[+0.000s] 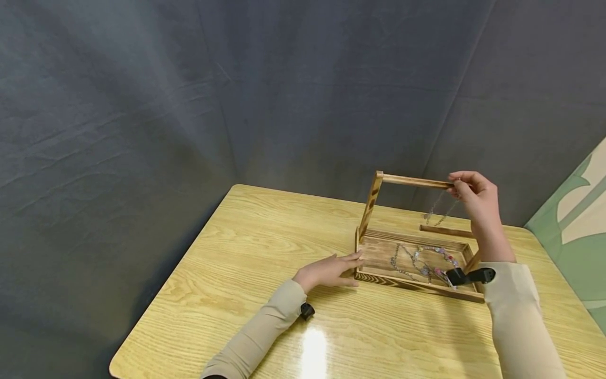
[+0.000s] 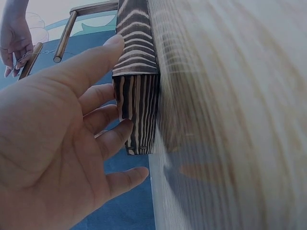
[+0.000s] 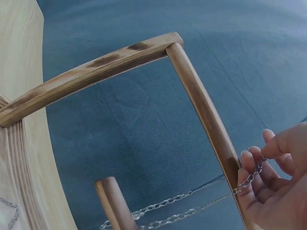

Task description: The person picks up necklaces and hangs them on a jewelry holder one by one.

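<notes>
A wooden jewellery stand has a tray base [image 1: 379, 253], a side post [image 1: 370, 207] and a top bar [image 1: 412, 181]. At the right part of that bar, my right hand [image 1: 482, 202] pinches a silver chain [image 3: 249, 180] between thumb and fingertip. The chain passes over the bar and hangs down behind it, as the right wrist view shows. My left hand [image 1: 329, 271] rests against the tray's left end, fingers extended; in the left wrist view they touch the dark-striped wood [image 2: 136, 112].
Inside the tray lie a chain [image 1: 394, 261] and a beaded strand [image 1: 442, 251], partly tangled together. A shorter, lower bar [image 1: 445, 230] stands behind the tray. The pale wooden table [image 1: 227, 263] meets a dark curtain [image 1: 303, 105]; a green-patterned panel [image 1: 573, 221] is at the right.
</notes>
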The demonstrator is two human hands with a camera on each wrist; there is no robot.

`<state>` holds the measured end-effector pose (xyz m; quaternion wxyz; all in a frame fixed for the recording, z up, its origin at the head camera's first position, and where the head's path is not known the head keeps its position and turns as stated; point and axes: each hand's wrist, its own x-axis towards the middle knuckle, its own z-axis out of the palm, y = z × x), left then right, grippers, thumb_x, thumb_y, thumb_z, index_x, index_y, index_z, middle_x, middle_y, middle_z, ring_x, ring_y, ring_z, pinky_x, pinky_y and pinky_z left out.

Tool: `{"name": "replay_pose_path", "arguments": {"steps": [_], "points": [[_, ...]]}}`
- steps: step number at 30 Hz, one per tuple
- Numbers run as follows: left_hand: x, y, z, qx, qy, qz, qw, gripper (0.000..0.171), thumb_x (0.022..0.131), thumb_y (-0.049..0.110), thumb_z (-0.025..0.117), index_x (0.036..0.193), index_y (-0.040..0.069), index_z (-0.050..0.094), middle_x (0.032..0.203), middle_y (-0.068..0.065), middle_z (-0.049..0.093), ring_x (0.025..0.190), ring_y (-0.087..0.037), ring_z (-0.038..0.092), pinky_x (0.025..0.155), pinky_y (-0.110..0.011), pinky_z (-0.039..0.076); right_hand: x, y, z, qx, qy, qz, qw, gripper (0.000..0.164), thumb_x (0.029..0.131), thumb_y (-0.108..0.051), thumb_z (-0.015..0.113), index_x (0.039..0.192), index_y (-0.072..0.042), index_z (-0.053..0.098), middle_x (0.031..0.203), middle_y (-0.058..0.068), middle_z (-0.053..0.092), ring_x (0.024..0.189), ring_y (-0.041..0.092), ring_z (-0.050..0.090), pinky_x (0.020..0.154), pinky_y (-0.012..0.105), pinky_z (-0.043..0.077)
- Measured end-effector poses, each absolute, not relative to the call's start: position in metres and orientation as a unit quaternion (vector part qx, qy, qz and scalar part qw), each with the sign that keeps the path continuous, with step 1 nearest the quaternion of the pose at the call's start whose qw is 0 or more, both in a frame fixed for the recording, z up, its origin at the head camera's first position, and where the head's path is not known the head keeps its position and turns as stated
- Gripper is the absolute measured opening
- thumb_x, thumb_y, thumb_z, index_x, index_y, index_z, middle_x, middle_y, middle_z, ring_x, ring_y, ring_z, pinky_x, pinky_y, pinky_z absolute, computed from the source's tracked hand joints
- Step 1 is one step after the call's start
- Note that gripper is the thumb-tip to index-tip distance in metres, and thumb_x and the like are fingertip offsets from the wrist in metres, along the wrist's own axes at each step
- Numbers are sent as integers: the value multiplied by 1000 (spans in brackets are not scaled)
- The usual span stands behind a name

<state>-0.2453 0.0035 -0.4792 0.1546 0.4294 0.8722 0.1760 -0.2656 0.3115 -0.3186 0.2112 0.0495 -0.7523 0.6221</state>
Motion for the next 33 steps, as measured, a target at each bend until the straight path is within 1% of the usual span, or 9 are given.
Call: {"name": "replay_pose_path", "arguments": {"steps": [5, 11, 18, 24, 30, 33], "points": [[-245, 4, -478, 430, 872, 175, 154, 67, 93, 49, 46, 149, 22, 21, 157, 3, 4, 133, -14, 36, 117, -43, 15, -266, 309, -318, 55, -750, 625, 210, 21, 95, -10, 50, 108, 2, 60, 91, -6, 62, 72, 4, 57, 63, 8, 47], [-245, 3, -478, 428, 874, 174, 153, 68, 93, 49, 46, 149, 21, 21, 157, 3, 4, 134, -13, 34, 117, -43, 15, -267, 305, -317, 67, -741, 630, 220, 21, 94, -7, 50, 107, 5, 60, 88, -6, 62, 70, 3, 58, 61, 8, 48], [-245, 4, -481, 426, 875, 173, 154, 67, 93, 50, 46, 149, 23, 21, 157, 5, 3, 136, -13, 31, 117, -44, 13, -266, 304, -317, 83, -729, 646, 210, 20, 94, -8, 51, 107, 3, 60, 89, -3, 61, 71, 4, 58, 62, 8, 48], [-246, 10, -485, 434, 872, 168, 152, 68, 92, 52, 45, 149, 25, 20, 157, 6, 2, 136, -12, 30, 117, -45, 14, -263, 305, -318, 80, -732, 641, 217, 22, 94, -9, 51, 108, 6, 59, 89, -5, 61, 70, 3, 58, 62, 8, 48], [-245, 10, -486, 430, 873, 166, 156, 68, 92, 52, 45, 149, 27, 19, 156, 9, 0, 136, -11, 31, 117, -43, 13, -262, 300, -319, 79, -738, 634, 219, 25, 95, -10, 50, 110, 9, 57, 92, -2, 60, 71, 3, 58, 63, 8, 48], [-245, 10, -484, 431, 873, 166, 158, 68, 92, 52, 45, 149, 26, 19, 156, 9, 0, 135, -10, 32, 118, -42, 12, -262, 297, -318, 72, -748, 621, 222, 26, 95, -11, 50, 111, 8, 57, 94, -3, 59, 72, 3, 58, 64, 8, 49]]}}
